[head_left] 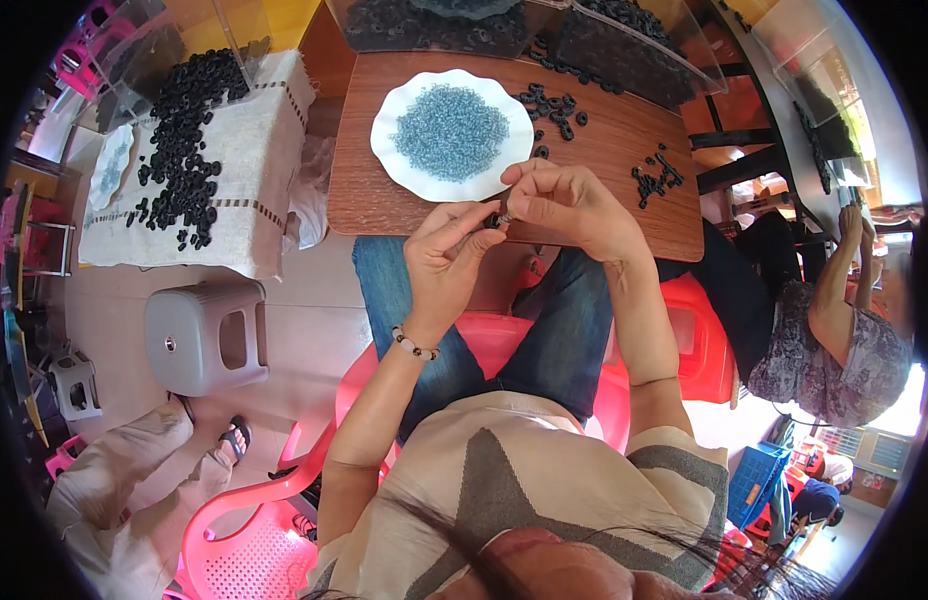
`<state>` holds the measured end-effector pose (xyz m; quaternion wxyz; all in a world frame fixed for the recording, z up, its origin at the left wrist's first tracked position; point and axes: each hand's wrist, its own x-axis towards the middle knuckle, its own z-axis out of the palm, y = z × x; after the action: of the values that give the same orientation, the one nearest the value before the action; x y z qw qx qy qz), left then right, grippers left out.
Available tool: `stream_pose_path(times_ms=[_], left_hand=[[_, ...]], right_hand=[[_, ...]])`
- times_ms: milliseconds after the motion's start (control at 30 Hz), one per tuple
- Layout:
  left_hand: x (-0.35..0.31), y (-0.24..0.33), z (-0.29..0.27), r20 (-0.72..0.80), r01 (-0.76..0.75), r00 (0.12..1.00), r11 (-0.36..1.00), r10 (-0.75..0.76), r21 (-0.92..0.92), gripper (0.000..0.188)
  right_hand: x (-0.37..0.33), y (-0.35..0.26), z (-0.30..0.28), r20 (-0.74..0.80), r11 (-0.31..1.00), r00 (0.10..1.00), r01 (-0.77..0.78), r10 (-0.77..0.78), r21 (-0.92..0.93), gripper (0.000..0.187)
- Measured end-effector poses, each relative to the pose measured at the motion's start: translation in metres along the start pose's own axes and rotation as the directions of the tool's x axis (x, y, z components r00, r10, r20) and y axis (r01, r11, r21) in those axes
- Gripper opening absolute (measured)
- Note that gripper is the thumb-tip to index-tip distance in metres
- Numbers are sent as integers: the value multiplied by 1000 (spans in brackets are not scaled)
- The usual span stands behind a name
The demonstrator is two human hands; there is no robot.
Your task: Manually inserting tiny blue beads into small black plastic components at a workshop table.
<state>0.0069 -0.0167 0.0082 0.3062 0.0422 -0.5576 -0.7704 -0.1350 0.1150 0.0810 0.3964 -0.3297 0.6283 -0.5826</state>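
My left hand [448, 252] is closed, pinching a small black part [493, 221] between thumb and fingertips just in front of the table edge. Right beside it, my right hand [562, 204] is closed in a pinch at the same spot. Whatever sits in its fingertips is too small to make out. Beyond both hands a white plate with a wavy rim [386, 160] bears a heap of tiny translucent bluish pieces [450, 130]. Several black ring-shaped parts [556, 108] lie on the brown table [602, 165] to the plate's right, with smaller black pieces [658, 178] farther right.
Clear bins [644, 55] of black parts stand along the table's far side. At left, a cloth-covered table [249, 160] carries a spread of black parts [184, 150]. A grey stool [206, 335] stands below it. Another person [834, 340] works at the right; a person's legs [149, 500] show lower left.
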Motion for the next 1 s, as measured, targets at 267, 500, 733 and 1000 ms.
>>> stream_pose_path(times_ms=[267, 500, 733, 1000], left_hand=[[-2, -4, -1, 23, -22, 1000, 990, 19, 139, 25], [-3, -8, 1, 3, -1, 1000, 989, 0, 149, 24], [-5, -13, -3, 69, -43, 997, 970, 27, 241, 23], [-3, 0, 4, 120, 35, 990, 964, -69, 263, 22]], right_hand=[[-8, -3, 10, -48, 985, 994, -88, 97, 149, 24], [-12, 7, 17, -117, 978, 992, 25, -50, -208, 18], [-16, 18, 13, -290, 978, 953, 28, -88, -205, 16], [8, 29, -59, -544, 685, 801, -250, -251, -684, 18]])
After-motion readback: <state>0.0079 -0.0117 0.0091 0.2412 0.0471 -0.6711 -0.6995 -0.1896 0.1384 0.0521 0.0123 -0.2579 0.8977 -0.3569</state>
